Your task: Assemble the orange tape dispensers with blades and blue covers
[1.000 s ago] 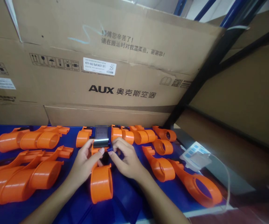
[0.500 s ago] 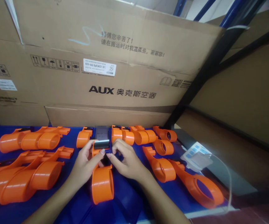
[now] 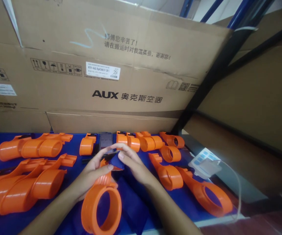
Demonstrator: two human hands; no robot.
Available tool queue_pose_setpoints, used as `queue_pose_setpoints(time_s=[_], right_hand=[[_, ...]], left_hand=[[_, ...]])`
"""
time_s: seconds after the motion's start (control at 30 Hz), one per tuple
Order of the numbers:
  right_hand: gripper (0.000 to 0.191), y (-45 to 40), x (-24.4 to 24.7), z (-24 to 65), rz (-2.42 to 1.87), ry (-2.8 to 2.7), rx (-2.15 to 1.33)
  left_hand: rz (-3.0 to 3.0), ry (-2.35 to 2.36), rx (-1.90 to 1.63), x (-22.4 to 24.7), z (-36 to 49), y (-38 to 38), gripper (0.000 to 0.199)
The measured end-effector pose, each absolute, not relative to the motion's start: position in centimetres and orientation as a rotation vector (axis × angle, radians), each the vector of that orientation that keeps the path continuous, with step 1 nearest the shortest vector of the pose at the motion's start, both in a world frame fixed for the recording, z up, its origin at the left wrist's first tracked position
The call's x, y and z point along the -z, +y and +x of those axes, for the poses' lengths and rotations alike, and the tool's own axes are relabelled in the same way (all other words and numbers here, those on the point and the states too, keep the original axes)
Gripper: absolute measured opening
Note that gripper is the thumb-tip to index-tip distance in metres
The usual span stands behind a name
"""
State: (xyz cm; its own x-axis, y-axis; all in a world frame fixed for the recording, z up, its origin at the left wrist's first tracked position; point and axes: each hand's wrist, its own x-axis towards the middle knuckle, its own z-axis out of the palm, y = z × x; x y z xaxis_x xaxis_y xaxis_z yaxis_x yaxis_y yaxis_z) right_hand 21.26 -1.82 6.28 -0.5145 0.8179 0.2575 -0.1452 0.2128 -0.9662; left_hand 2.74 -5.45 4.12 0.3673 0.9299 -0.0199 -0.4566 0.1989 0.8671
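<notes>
My left hand [image 3: 94,174] is closed round the handle of an orange tape dispenser [image 3: 84,212], whose open ring hangs below and faces me. At the dispenser's head, my right hand [image 3: 131,163] pinches a dark blue piece [image 3: 117,160], with the thumb on top and the fingers curled behind. Whether this piece is cloth or plastic I cannot tell. The fingertips of both hands come close together above the head, and the cutting edge is hidden from view.
More orange tape dispensers [image 3: 50,184] stand in rows on the blue tabletop [image 3: 72,178], left and right. A phone [image 3: 106,141] leans behind my hands. A large cardboard box [image 3: 131,71] walls off the back. At right are a white device [image 3: 205,163] with a cable and a dark post [image 3: 204,85].
The dispenser has turned in my left hand, so its ring now faces me and its toothed blade is out of sight. My right hand has moved over the head with the dark blue piece.
</notes>
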Motion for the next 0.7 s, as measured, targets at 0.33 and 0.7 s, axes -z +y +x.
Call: queue_pose_setpoints(time_s=[0.33, 0.7], right_hand=[[0.036, -1.9, -5.4, 19.8, -0.784, -1.593, -1.357], [0.038, -1.8, -6.8, 21.9, -1.019, -1.877, -1.014]], left_hand=[[0.863, 0.788, -0.967, -2.7, 2.6, -4.8, 0.073], [0.829, 0.719, -1.039, -3.0, 2.2, -4.4, 0.066]])
